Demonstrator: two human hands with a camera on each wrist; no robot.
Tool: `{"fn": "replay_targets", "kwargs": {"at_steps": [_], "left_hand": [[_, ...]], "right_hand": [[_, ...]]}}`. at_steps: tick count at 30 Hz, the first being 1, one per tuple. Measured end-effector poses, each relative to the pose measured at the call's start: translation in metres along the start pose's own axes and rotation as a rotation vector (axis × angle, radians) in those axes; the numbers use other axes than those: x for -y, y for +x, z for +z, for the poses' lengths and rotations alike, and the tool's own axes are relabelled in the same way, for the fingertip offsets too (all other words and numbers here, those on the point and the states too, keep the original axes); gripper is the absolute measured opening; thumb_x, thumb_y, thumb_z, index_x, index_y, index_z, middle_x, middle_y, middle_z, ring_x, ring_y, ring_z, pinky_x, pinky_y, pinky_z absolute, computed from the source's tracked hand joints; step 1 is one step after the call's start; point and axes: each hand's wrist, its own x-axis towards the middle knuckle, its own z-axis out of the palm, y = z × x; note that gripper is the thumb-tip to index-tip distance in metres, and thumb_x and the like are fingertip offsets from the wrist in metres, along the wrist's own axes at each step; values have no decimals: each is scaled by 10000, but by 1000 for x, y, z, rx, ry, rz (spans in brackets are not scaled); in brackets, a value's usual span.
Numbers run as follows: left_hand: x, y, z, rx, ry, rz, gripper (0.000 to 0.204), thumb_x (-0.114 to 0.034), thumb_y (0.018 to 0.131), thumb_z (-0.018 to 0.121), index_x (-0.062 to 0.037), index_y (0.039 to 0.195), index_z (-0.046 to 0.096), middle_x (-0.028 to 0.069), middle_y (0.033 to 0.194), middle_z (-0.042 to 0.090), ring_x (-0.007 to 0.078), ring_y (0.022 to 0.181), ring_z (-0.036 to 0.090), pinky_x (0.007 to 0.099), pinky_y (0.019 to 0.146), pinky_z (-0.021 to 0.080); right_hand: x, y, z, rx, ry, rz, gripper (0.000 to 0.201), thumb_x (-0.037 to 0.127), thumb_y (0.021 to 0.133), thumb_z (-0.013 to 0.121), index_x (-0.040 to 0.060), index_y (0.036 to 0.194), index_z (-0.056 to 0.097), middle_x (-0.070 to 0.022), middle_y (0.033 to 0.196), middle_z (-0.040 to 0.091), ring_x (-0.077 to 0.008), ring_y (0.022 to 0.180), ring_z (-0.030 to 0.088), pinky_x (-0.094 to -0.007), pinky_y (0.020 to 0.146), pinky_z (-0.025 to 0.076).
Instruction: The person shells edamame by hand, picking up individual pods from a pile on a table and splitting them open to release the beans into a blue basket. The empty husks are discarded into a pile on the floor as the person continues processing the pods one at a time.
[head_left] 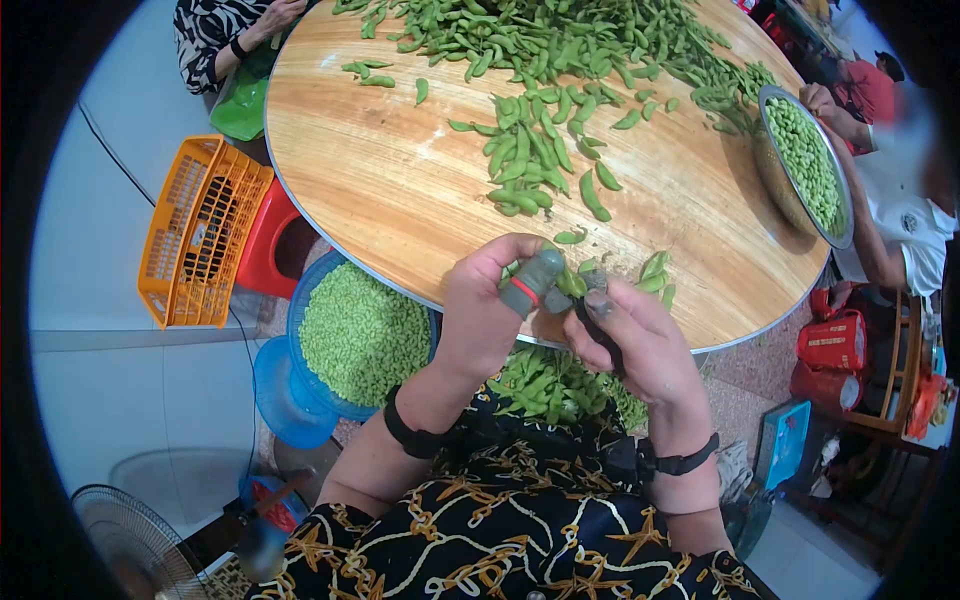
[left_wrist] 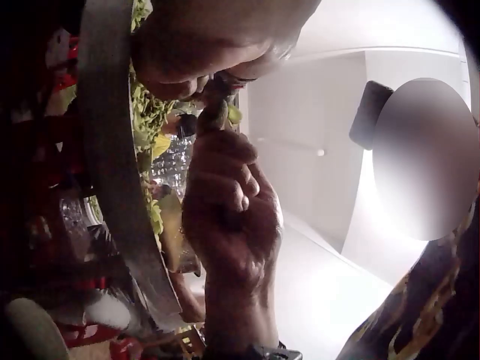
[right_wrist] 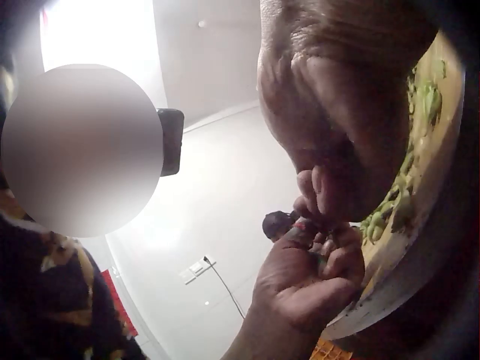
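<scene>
Over the near edge of a round wooden table [head_left: 380, 190], my two hands meet at a green soybean pod [head_left: 572, 283]. My left hand [head_left: 480, 310] pinches it from one side, its thumb in a grey-green cover with a red band [head_left: 525, 291]. My right hand [head_left: 650, 335] pinches the other side; its thumb is dark at the tip. Loose pods [head_left: 525, 155] lie just beyond, below a big heap of pods [head_left: 540, 40]. More pods [head_left: 550, 385] are below the table edge, in front of my body.
Left of me stands a blue basin [head_left: 296, 320] of shelled beans [head_left: 365, 330], beside a red stool [head_left: 268, 235] and orange crate [head_left: 165, 250]. A fan [head_left: 130, 540] is at lower left. Another person's hand holds a tilted metal bowl [head_left: 775, 185] of beans; someone else sits at upper left.
</scene>
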Motion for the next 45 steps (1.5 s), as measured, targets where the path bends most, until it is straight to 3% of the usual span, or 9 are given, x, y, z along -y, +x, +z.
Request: {"fn": "replay_targets", "kwargs": {"at_steps": [8, 10, 14, 19, 24, 26, 28, 40, 45], "left_hand": [[4, -2, -3, 74, 113, 96, 139, -89, 847, 566, 1, 953, 581, -6, 816, 576, 44, 742, 525, 191, 643, 428], [1, -2, -8, 108, -360, -155, 146, -105, 846, 560, -1, 948, 578, -13, 777, 561, 40, 688, 507, 172, 594, 400], [6, 2, -18, 243, -585, -189, 133, -116, 849, 555, -8, 921, 583, -21, 742, 545, 39, 662, 490, 164, 565, 374], [-2, -5, -4, 39, 30, -80, 125, -107, 853, 562, -1, 912, 588, -30, 744, 546, 25, 648, 472, 171, 559, 368], [-4, -6, -12, 201, -70, -147, 129, -93, 853, 562, 9, 925, 595, -25, 775, 560, 33, 704, 485, 190, 608, 395], [-4, -5, -12, 240, -304, -183, 128, -89, 853, 561, 9, 927, 599, -21, 785, 566, 41, 730, 495, 200, 633, 408], [0, -5, -9, 162, -26, -10, 115, -69, 845, 559, 9, 917, 603, -3, 796, 573, 56, 741, 512, 214, 657, 422], [-6, 1, -9, 69, 316, -16, 110, -69, 823, 595, 19, 888, 596, 14, 765, 574, 67, 719, 499, 237, 625, 430], [-4, 2, -8, 70, 462, 94, 99, -65, 813, 601, 12, 876, 604, 20, 730, 559, 90, 685, 511, 247, 609, 428]], "right_hand": [[-7, 0, 5, -46, -7, -44, 250, 170, 958, 383, 23, 801, 510, 36, 579, 426, -39, 495, 348, -197, 452, 278], [-6, 0, 3, -12, 78, -19, 235, 165, 956, 388, 21, 819, 515, 37, 585, 431, -37, 496, 347, -196, 454, 281], [-7, -3, 3, 185, -27, -14, 221, 179, 954, 400, 19, 867, 526, 39, 593, 433, -35, 499, 344, -192, 458, 286], [2, -8, 4, 130, -133, -48, 223, 208, 953, 418, 26, 884, 527, 50, 595, 431, -29, 499, 339, -188, 451, 284], [-4, 5, 0, -210, -176, -133, 234, 229, 956, 418, 42, 864, 523, 55, 592, 430, -24, 491, 334, -179, 444, 262], [-3, 1, 1, -155, -134, -68, 247, 236, 959, 408, 40, 859, 521, 51, 595, 432, -27, 495, 338, -180, 448, 264], [-1, -2, 1, -95, -96, 2, 260, 242, 962, 399, 38, 853, 519, 47, 597, 435, -29, 498, 341, -182, 451, 266], [-3, -3, -4, 123, 302, 108, 259, 185, 948, 392, 10, 806, 519, 21, 592, 440, -47, 496, 361, -187, 463, 289], [-10, 1, 0, -35, -18, 20, 224, 161, 947, 404, 24, 815, 521, 34, 589, 428, -41, 488, 344, -193, 456, 284]]}}
